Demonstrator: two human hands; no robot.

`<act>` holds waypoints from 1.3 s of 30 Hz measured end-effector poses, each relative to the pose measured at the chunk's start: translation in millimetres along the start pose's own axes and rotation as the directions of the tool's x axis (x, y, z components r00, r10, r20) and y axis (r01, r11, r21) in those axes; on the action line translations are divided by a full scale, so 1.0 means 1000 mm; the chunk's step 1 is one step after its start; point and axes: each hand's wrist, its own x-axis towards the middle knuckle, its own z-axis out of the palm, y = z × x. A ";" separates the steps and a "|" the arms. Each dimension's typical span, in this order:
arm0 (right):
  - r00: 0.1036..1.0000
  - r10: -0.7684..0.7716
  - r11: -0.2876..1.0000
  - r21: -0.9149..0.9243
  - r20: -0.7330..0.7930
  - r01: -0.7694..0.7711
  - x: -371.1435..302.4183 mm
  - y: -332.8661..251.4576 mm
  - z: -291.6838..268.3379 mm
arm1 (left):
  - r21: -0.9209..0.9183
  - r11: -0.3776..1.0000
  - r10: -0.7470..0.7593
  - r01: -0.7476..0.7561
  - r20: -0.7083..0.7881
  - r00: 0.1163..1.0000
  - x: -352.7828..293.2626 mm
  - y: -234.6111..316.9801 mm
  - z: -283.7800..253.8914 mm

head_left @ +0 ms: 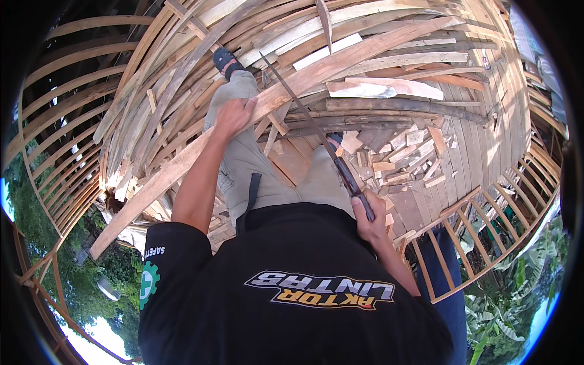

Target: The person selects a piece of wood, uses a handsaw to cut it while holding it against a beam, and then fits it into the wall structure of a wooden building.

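While the left hand (233,117) pins the long plank (255,112) steady, the right hand (369,220) grips a machete (316,131) laid across it.

The scene is lit by strong daylight, which falls from the far right. The pale planks (389,88) at far right are washed out by glare, and the sky at the near left is blown to white. Deep shade is cast over the black shirt (292,286) and the near left framing. Straight boards are bent into arcs toward the rim, and a black circular border is left by the fisheye. Focus is held sharp at centre and softened slightly at the edges.
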 end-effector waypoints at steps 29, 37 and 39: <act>1.000 0.017 0.996 -0.091 -0.002 -0.017 -0.063 -0.037 -0.043 | -0.209 0.967 0.113 -0.149 -0.176 0.978 -0.009 0.015 -0.020; 0.964 -0.185 0.969 0.127 -0.189 0.211 -0.077 -0.019 -0.048 | -0.343 0.861 0.224 -0.375 -0.407 0.886 0.003 0.049 -0.044; 0.945 -0.220 0.935 0.223 -0.241 0.275 -0.080 -0.016 -0.047 | -0.329 0.805 0.285 -0.493 -0.515 0.809 0.009 0.062 -0.045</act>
